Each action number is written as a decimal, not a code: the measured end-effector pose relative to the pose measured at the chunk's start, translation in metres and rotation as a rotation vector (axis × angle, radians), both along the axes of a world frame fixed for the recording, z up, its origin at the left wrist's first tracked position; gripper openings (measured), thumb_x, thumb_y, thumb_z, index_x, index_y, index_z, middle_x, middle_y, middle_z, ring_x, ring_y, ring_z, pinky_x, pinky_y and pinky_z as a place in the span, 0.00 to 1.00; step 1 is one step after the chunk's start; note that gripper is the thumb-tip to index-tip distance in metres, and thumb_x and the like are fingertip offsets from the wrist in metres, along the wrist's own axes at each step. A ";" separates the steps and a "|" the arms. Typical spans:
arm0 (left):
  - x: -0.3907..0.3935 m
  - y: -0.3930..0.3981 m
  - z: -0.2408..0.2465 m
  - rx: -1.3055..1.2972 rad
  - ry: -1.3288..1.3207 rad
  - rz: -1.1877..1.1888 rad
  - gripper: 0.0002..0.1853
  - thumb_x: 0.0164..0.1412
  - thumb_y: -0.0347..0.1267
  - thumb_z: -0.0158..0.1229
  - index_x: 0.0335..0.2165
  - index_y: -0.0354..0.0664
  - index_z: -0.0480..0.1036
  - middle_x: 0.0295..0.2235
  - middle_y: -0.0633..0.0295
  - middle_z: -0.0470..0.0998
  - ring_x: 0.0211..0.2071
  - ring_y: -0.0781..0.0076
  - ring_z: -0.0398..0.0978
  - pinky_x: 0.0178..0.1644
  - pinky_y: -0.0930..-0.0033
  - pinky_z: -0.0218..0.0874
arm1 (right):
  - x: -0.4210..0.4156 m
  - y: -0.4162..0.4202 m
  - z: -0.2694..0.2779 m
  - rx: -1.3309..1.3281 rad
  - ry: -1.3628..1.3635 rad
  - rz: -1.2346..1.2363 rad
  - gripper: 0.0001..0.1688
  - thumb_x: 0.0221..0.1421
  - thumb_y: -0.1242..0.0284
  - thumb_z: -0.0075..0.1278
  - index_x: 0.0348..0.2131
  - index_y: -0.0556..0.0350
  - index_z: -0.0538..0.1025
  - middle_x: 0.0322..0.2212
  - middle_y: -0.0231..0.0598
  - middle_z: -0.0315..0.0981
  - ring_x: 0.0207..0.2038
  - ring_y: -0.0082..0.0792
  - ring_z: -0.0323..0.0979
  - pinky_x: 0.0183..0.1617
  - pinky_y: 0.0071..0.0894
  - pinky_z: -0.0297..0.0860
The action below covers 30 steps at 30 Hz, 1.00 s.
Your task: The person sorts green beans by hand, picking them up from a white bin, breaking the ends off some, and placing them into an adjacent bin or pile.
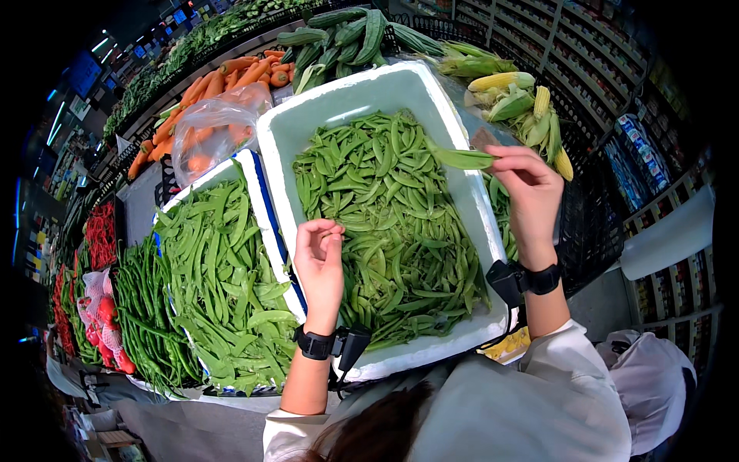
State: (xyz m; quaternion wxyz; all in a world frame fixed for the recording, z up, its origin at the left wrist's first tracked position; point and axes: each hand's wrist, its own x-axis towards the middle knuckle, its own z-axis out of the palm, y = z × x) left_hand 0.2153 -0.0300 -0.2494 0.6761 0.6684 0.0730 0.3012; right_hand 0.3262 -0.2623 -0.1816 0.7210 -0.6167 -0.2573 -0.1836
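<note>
Between the thumb and fingers of my right hand [531, 187] is a flat green pea pod [466, 159], raised over the right wall of a large white foam box [355, 361]. The pod points left, above a heap of green pea pods [398, 231] inside the box. My left hand [320, 260] hovers at the box's left side, its fingers curled in towards the thumb; no pod shows in it. Left of that hand, a smaller foam box [260, 190] with a blue edge is heaped with flat snow pea pods [225, 289].
Carrots [213, 86] and a clear plastic bag [216, 130] lie beyond the boxes at left. Ridged green gourds [352, 37] are at the back, corn cobs [519, 95] at back right. Long green peppers [150, 323] flank the smaller box. A person's light garment [652, 381] appears at lower right.
</note>
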 end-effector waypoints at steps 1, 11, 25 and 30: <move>-0.001 0.000 -0.001 0.023 0.048 0.005 0.10 0.53 0.16 0.46 0.35 0.36 0.63 0.31 0.62 0.69 0.35 0.76 0.68 0.41 0.79 0.59 | 0.000 -0.013 0.001 -0.028 0.029 -0.087 0.08 0.42 0.89 0.48 0.25 0.65 0.76 0.31 0.42 0.73 0.33 0.26 0.71 0.39 0.20 0.68; -0.004 -0.003 -0.019 0.849 0.387 -0.140 0.15 0.41 0.16 0.50 0.32 0.38 0.67 0.35 0.54 0.68 0.40 0.51 0.65 0.44 0.61 0.58 | -0.022 -0.124 -0.066 -0.747 0.328 -0.410 0.05 0.39 0.88 0.50 0.23 0.67 0.76 0.27 0.38 0.74 0.26 0.22 0.72 0.31 0.18 0.68; -0.018 -0.009 -0.034 1.486 1.012 -0.535 0.10 0.43 0.29 0.54 0.26 0.56 0.78 0.46 0.65 0.64 0.45 0.61 0.63 0.45 0.64 0.58 | -0.067 -0.067 0.030 -0.973 0.012 -0.023 0.13 0.41 0.77 0.55 0.31 0.64 0.72 0.33 0.46 0.70 0.36 0.46 0.69 0.41 0.33 0.65; -0.016 -0.016 -0.029 1.447 1.007 -0.512 0.11 0.46 0.27 0.51 0.30 0.43 0.77 0.45 0.62 0.65 0.43 0.64 0.68 0.42 0.64 0.62 | -0.081 -0.008 0.054 -0.789 -0.149 0.538 0.08 0.41 0.77 0.55 0.26 0.62 0.74 0.30 0.41 0.71 0.33 0.39 0.70 0.37 0.30 0.66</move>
